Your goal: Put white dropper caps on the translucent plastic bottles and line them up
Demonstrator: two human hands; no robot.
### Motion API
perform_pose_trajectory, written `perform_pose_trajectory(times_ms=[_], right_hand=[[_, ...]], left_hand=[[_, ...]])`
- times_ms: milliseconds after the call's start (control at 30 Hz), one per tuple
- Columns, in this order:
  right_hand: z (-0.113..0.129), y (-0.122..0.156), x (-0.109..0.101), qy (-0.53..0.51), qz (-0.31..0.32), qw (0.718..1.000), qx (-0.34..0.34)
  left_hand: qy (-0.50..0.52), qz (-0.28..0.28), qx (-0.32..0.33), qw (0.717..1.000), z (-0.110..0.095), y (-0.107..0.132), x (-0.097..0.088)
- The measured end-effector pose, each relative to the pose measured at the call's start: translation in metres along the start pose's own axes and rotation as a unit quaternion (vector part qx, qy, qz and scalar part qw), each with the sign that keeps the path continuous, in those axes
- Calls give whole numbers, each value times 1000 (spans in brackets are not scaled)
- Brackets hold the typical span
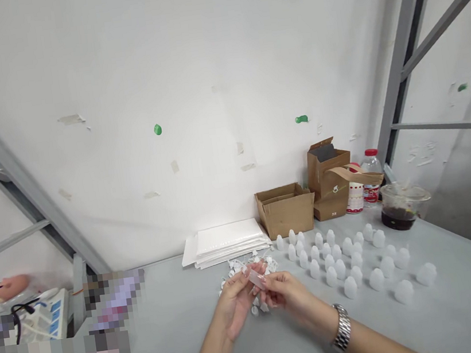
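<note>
your left hand point(233, 299) and right hand point(289, 291) have their fingers clamped on a small translucent piece point(256, 279); pinch it lightly over the white corded parts point(270, 266), away from the frosted domes point(350, 287) toward the worktop's point(170, 306) right edge.

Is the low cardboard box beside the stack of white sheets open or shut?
The low cardboard box is open: its inner back wall shows above the front edge.

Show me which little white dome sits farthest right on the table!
The dome standing apart at the far right; every other dome sits further left, nearer the right hand.
</note>
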State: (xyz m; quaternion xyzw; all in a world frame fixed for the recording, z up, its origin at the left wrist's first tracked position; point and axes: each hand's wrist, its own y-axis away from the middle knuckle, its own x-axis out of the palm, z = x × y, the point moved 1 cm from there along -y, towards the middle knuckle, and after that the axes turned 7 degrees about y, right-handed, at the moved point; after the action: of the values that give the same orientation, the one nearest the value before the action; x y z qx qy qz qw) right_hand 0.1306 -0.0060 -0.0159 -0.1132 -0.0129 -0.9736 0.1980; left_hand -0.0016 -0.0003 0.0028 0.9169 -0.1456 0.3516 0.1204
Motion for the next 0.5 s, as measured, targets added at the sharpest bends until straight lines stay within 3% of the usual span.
perform_pose_trajectory(times_ms=[100,300,500], right_hand=[[0,-1,1,-92,39,994,37],[4,-6,-1,43,-41,998,-32],[-1,-4,-1,1,16,1000,-4]], left_hand=[[-19,-5,8,1000,-1,0,2],[-43,-40,45,997,0,-4,2],[-23,-45,34,998,1,-2,4]])
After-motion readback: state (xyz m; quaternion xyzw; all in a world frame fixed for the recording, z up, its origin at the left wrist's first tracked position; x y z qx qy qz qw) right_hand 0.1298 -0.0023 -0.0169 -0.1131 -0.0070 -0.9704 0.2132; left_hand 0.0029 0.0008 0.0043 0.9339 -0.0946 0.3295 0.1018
